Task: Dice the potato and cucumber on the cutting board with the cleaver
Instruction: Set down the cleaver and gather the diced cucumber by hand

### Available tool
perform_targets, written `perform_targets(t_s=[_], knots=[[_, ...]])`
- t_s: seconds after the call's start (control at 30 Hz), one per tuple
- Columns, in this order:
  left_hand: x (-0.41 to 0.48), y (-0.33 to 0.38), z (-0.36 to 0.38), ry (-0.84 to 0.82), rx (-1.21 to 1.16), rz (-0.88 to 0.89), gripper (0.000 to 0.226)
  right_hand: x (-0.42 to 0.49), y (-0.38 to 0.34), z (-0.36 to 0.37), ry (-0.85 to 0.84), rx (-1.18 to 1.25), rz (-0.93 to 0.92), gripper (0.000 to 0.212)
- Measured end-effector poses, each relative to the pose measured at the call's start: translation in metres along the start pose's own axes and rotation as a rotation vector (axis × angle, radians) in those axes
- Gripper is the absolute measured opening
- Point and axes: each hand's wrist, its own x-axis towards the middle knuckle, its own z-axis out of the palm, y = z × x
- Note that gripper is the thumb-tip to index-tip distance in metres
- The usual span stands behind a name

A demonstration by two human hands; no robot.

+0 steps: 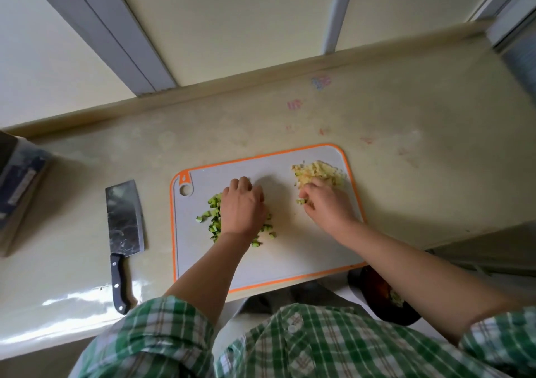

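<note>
Cleaver [124, 218] lies ungripped, well left of both hands | left hand [242, 206] curled over diced cucumber [214, 218], right hand [324, 203] over diced potato [319, 171]; whether either holds pieces, cannot tell | step: likely gathering piles on cutting board [290, 250] | next: retake cleaver only if pieces look coarse

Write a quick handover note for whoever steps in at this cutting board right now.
Left hand: on the cucumber dice, fingers bent; grip unclear.
Right hand: at the potato dice, fingers bent; grip unclear.
Cleaver: flat on the counter, left of the cutting board.
Done: both look diced, in two piles.
Left: probably only tidying; stray cucumber bits lie beside the potato.
</note>
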Motion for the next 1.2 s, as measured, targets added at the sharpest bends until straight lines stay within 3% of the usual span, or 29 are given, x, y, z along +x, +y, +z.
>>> perform_targets(t_s=[0.13, 0.33, 0.47, 0.57, 1.0, 1.2], knots=[[0.002, 0.012, 0.000, -0.024, -0.008, 0.027, 0.018, 0.002, -0.001, -0.001, 0.005, -0.004, -0.009, 0.011], [0.007, 0.015, 0.001, -0.105, 0.018, -0.061, 0.022, 0.000, 0.008, -0.010, 0.129, 0.313, -0.014, 0.014], [0.012, 0.025, 0.002, -0.022, -0.033, 0.078, 0.027, -0.003, 0.018, -0.011, 0.140, 0.428, 0.036, 0.017], [0.019, 0.038, 0.007, -0.079, -0.071, 0.240, 0.025, -0.004, 0.024, -0.010, 0.133, 0.500, 0.070, 0.019], [0.036, 0.052, 0.011, -0.187, 0.053, 0.333, 0.025, 0.003, 0.028, -0.010, 0.060, 0.514, 0.067, 0.017], [0.031, 0.031, 0.005, -0.155, -0.068, 0.284, 0.021, 0.010, 0.016, -0.011, 0.074, 0.517, 0.028, 0.016]])
